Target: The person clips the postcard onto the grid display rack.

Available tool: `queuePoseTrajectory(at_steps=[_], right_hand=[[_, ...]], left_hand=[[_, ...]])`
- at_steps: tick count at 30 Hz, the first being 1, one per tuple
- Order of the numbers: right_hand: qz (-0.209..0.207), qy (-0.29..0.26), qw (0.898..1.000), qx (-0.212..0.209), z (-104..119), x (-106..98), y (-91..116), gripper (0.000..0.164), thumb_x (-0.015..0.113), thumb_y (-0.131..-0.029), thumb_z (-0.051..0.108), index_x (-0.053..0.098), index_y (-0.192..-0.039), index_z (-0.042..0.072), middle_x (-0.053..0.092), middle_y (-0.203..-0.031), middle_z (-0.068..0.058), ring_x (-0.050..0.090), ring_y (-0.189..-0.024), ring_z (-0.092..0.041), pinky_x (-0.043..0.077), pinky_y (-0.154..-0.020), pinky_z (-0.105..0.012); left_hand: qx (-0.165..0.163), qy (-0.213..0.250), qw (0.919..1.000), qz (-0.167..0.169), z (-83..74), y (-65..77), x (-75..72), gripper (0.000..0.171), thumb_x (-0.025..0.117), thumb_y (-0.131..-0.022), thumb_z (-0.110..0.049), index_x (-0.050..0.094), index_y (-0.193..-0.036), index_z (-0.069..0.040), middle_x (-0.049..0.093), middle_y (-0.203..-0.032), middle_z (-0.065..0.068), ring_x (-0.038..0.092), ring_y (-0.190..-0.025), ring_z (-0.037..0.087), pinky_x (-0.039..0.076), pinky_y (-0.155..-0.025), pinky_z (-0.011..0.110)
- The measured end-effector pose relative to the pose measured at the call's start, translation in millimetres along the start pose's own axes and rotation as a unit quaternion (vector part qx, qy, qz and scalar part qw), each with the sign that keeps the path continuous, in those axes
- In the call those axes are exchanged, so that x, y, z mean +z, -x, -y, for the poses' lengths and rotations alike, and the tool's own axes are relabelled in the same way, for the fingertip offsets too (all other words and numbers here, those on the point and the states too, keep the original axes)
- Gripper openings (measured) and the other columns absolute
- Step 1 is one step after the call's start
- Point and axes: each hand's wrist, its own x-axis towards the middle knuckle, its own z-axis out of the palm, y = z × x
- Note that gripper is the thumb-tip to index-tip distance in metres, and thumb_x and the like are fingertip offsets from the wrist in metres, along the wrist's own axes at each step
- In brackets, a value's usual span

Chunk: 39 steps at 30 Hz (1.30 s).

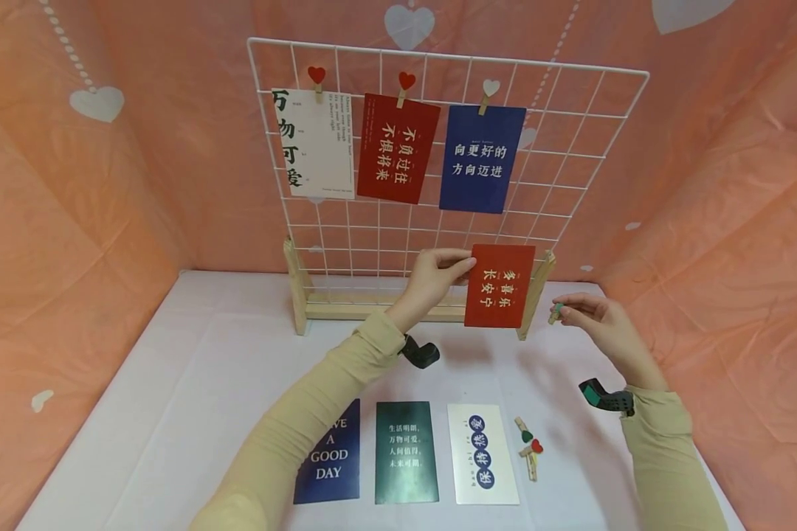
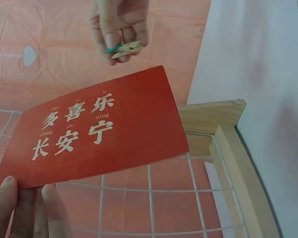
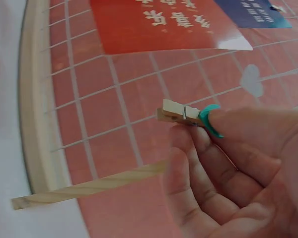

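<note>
My left hand [image 1: 436, 276] pinches a red card [image 1: 500, 286] by its left edge, thumb in front and fingers behind. The card, printed with pale characters, overlaps the lower right of the white wire grid [image 1: 398, 236] in the head view. To its right, my right hand [image 1: 598, 324] pinches a small wooden clothespin [image 3: 181, 113] with a green ornament between thumb and fingers. In the right wrist view the clothespin's tip points away from the palm, apart from the card. Across the grid's upper part hang a white card [image 1: 322, 147], another red card [image 1: 398, 147] and a blue card [image 1: 482, 158], each under a heart clothespin.
The grid stands on a wooden base [image 1: 372, 310]. On the white table [image 1: 192, 369] lie a dark blue card [image 1: 332, 472], a green card [image 1: 406, 450] and a white card [image 1: 465, 487]. Several heart clothespins [image 1: 531, 464] lie beside them. Pink heart-patterned cloth [image 1: 212, 147] hangs around the table.
</note>
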Motion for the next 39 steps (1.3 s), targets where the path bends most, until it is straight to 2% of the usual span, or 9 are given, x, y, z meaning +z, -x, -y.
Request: queuePoseTrajectory(at_steps=[5, 7, 11, 13, 19, 25, 29, 35, 39], right_hand=[[-0.014, -0.011, 1.0, 0.001, 14.0, -9.2, -6.1, 0.029, 0.058, -0.097, 0.015, 0.06, -0.12, -0.002, 0.067, -0.104, 0.004, 0.063, -0.091, -0.01, 0.051, -0.083, -0.018], [-0.021, -0.012, 1.0, 0.002, 21.7, -12.0, -8.1, 0.031, 0.059, -0.097, 0.016, 0.059, -0.12, -0.004, 0.067, -0.104, 0.003, 0.06, -0.098, -0.007, 0.05, -0.085, -0.017], [-0.038, -0.016, 0.999, -0.01, 36.6, -15.8, -13.7, 0.033, 0.06, -0.096, 0.015, 0.057, -0.118, -0.009, 0.068, -0.102, -0.001, 0.06, -0.097, -0.009, 0.048, -0.087, -0.017], [-0.044, -0.017, 0.999, -0.014, 43.2, -16.8, -17.1, 0.033, 0.061, -0.096, 0.016, 0.057, -0.118, -0.008, 0.067, -0.101, -0.002, 0.062, -0.09, -0.014, 0.048, -0.086, -0.017], [-0.056, -0.057, 0.996, -0.03, 61.6, -20.3, -26.1, 0.03, 0.062, -0.095, 0.015, 0.059, -0.116, -0.006, 0.066, -0.1, -0.004, 0.062, -0.09, -0.016, 0.051, -0.082, -0.018], [-0.077, -0.085, 0.992, -0.062, 79.2, -25.3, -35.0, 0.029, 0.063, -0.094, 0.01, 0.06, -0.115, -0.009, 0.067, -0.097, -0.004, 0.062, -0.085, -0.014, 0.053, -0.073, -0.017], [-0.087, -0.112, 0.986, -0.083, 90.9, -28.3, -41.0, 0.027, 0.063, -0.093, 0.008, 0.061, -0.114, -0.009, 0.067, -0.096, -0.004, 0.062, -0.085, -0.018, 0.052, -0.076, -0.019], [-0.083, -0.147, 0.979, -0.111, 107.5, -33.8, -53.9, 0.029, 0.064, -0.091, 0.006, 0.06, -0.114, -0.012, 0.066, -0.096, -0.009, 0.06, -0.087, -0.022, 0.051, -0.082, -0.02], [-0.088, -0.162, 0.975, -0.124, 118.2, -36.8, -62.7, 0.033, 0.065, -0.09, 0.005, 0.058, -0.116, -0.014, 0.066, -0.097, -0.011, 0.059, -0.087, -0.024, 0.051, -0.083, -0.02]], left_hand=[[0.019, -0.009, 0.9998, -0.001, -6.8, -5.5, 5.1, 0.022, 0.068, -0.09, -0.01, 0.071, -0.11, -0.001, 0.071, -0.094, 0.008, 0.067, -0.077, 0.017, 0.058, -0.071, 0.027], [0.021, -0.01, 0.9997, -0.003, -9.6, -7.7, 7.7, 0.022, 0.068, -0.089, -0.01, 0.071, -0.109, -0.001, 0.071, -0.093, 0.007, 0.068, -0.077, 0.017, 0.058, -0.07, 0.027], [0.037, -0.018, 0.9992, -0.003, -16.8, -12.5, 11.6, 0.021, 0.069, -0.088, -0.008, 0.072, -0.107, -0.001, 0.071, -0.095, 0.008, 0.069, -0.078, 0.015, 0.058, -0.071, 0.026], [0.049, -0.022, 0.9986, -0.002, -21.1, -14.9, 13.1, 0.021, 0.068, -0.089, -0.008, 0.072, -0.107, 0.0, 0.071, -0.096, 0.009, 0.069, -0.08, 0.015, 0.057, -0.072, 0.026], [0.077, -0.038, 0.9963, -0.001, -32.7, -22.9, 18.9, 0.019, 0.067, -0.09, -0.009, 0.072, -0.106, 0.0, 0.071, -0.095, 0.009, 0.067, -0.079, 0.013, 0.057, -0.073, 0.024], [0.082, -0.05, 0.9952, 0.014, -47.4, -28.3, 23.7, 0.022, 0.066, -0.09, -0.01, 0.071, -0.109, -0.001, 0.071, -0.097, 0.008, 0.068, -0.079, 0.014, 0.057, -0.071, 0.022], [0.089, -0.068, 0.9934, 0.024, -58.1, -32.4, 25.7, 0.023, 0.065, -0.091, -0.012, 0.07, -0.111, -0.002, 0.071, -0.096, 0.006, 0.066, -0.078, 0.016, 0.057, -0.073, 0.025], [0.102, -0.088, 0.9908, 0.013, -74.9, -40.4, 28.3, 0.022, 0.065, -0.092, -0.015, 0.07, -0.111, -0.005, 0.071, -0.095, 0.002, 0.066, -0.078, 0.011, 0.055, -0.072, 0.018], [0.104, -0.09, 0.9905, 0.006, -80.8, -45.8, 29.7, 0.023, 0.065, -0.092, -0.015, 0.07, -0.112, -0.005, 0.07, -0.094, 0.0, 0.065, -0.077, 0.01, 0.054, -0.071, 0.017]])
